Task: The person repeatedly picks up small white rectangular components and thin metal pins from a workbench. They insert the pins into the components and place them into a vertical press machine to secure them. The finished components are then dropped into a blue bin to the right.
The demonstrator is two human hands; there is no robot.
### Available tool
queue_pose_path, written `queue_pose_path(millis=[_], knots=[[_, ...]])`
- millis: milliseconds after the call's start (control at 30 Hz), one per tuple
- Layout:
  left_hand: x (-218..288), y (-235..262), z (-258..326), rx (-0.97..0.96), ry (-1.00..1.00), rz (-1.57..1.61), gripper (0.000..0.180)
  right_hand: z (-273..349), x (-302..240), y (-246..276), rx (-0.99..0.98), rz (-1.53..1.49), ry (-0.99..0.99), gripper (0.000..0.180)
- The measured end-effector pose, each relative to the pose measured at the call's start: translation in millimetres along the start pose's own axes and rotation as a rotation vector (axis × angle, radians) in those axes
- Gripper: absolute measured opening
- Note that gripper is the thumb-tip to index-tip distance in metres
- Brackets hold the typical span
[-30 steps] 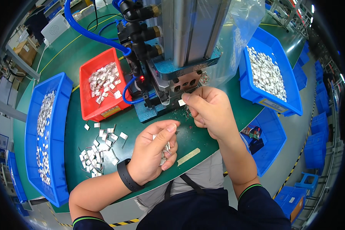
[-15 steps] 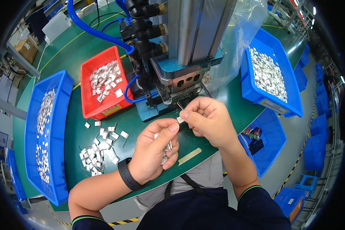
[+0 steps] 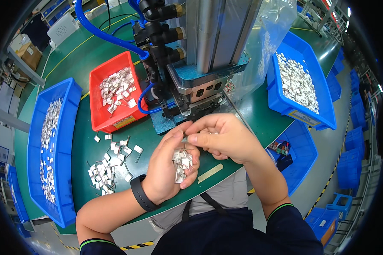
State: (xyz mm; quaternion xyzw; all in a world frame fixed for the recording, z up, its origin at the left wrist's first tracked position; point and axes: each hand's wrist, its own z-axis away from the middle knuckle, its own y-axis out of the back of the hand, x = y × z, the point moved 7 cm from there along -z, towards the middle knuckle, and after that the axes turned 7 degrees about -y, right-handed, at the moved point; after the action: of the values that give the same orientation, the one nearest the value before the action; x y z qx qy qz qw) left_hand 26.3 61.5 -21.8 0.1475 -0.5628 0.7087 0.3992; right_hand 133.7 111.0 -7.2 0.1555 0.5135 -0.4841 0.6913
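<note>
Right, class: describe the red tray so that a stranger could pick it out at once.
Start at the tall grey press machine in the middle of the green table. Just to its left sits the red tray of small silvery parts. Every other bin here is blue; it alone is red.

Blue bins point(image 3: 51, 148): four or more; red bin point(image 3: 115, 95): one; hands point(image 3: 170, 170): two.

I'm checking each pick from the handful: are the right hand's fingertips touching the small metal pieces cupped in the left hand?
Cannot tell. In the head view the right hand hovers just above the small metal pieces in the left hand; its fingertips hide any contact.
</note>
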Motion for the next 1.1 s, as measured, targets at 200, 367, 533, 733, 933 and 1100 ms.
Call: queue_pose_path(millis=[200, 367, 533, 733, 933, 1100], knots=[[-1.1, -2.5, 0.4, -0.019, 0.028, -0.059, 0.044, 2.2, -11.2, -11.2, -0.043, 0.324, 0.160, 0.015], [-1.0, -4.8, -0.6, -0.094, 0.044, 0.028, 0.031, 9.1, -12.0, 5.1, 0.043, 0.155, 0.056, 0.015], [-3.4, -3.0, 0.8, -0.074, 0.048, 0.014, 0.020, 5.3, -9.4, 15.7, 0.061, -0.042, 0.075, 0.015], [-2.9, -1.5, 1.2, -0.051, -0.003, -0.002, 0.012, 4.8, -6.9, 14.7, 0.073, -0.102, 0.066, 0.017], [0.9, -1.7, -0.3, -0.047, -0.076, -0.007, 0.007, 13.9, 5.1, 2.0, 0.074, 0.007, 0.101, 0.019], [0.1, 0.2, 0.2, -0.048, -0.077, -0.001, 0.007, 17.8, 3.0, 5.1, 0.207, -0.011, 0.192, 0.021]])
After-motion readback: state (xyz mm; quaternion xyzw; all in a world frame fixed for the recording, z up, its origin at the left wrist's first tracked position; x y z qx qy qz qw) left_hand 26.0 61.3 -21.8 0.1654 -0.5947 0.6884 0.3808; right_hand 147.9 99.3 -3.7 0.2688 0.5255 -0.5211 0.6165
